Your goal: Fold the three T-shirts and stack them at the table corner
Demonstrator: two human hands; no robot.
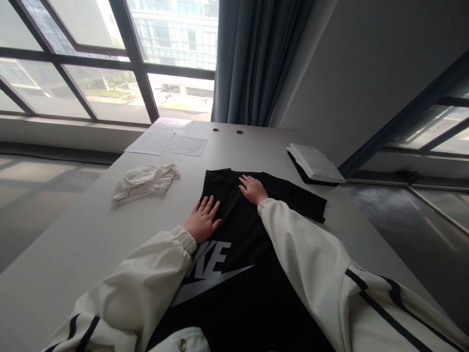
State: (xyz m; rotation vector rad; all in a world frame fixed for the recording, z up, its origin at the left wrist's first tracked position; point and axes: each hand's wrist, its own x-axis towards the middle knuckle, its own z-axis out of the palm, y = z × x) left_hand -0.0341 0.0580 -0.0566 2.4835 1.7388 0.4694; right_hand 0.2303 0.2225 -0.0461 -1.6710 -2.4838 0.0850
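Observation:
A black T-shirt (pixel 252 234) with a large grey printed logo lies spread on the white table, its neckline toward the far side. My left hand (pixel 203 219) rests on its left edge below the left sleeve, palm down with the fingers apart. Close to the neckline, my right hand (pixel 252 189) lies flat on the cloth, fingers stretched out. Neither hand grips anything. My left forearm covers part of the printed letters, and the lower end of the shirt runs out of view toward me.
On the table (pixel 249 151), a crumpled white cloth (pixel 146 182) lies at the left. Printed paper sheets (pixel 186 145) sit at the far left corner. Folded white fabric (pixel 317 162) rests on something black at the right edge. A blue curtain (pixel 256 58) hangs behind the table.

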